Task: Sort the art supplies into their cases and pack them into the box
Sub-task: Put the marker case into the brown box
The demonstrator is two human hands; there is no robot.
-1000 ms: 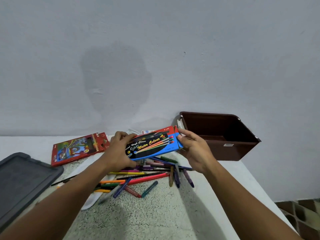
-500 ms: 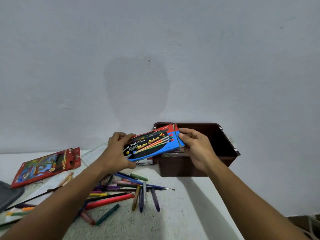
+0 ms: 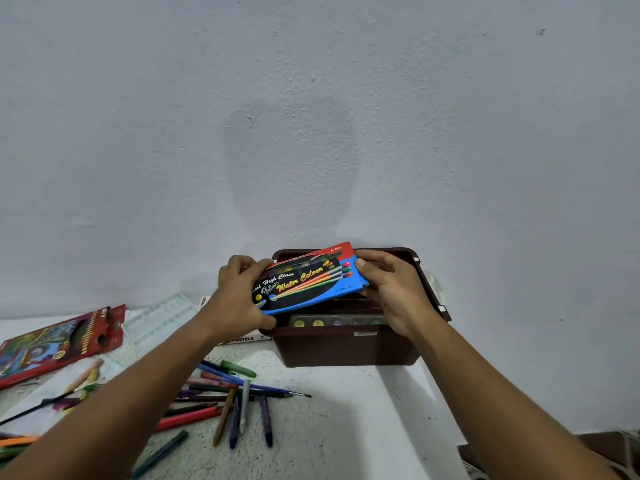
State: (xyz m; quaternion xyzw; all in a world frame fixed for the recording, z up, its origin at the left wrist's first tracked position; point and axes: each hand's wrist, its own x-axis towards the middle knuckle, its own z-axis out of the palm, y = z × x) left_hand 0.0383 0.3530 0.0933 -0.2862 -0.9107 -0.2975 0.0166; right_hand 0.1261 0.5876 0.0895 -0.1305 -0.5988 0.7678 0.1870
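Nearest the viewer, a loose scatter of pens and pencils (image 3: 228,400) lies on the speckled worktop (image 3: 329,427), unsorted; a thin paintbrush (image 3: 277,393) lies among them, pointing toward the right. Farther left, a red pencil case (image 3: 59,341) rests flat, with a clear plastic palette (image 3: 159,322) just beyond it and a pastel box (image 3: 242,338) partly hidden behind the left forearm. In the middle ground, the left hand (image 3: 239,299) curls round the left end of the blue and red water colour box (image 3: 308,277), thumb underneath and fingers on its far edge, while the right hand (image 3: 391,292) pinches the right end, thumb on the printed face. The water colour box is held tilted, right end higher, directly over the open brown box (image 3: 346,348), not yet resting inside. Below it a tray of paint pans (image 3: 337,321) already sits in the brown box, close to the near wall. Behind stands a plain pale wall (image 3: 311,116). Judged risks: the water colour box appears nearly as long as the opening, so lowering it tilted could catch an end on the rim or jam it against the paint pans; an uneven release could let it slide out over the near wall onto the worktop.
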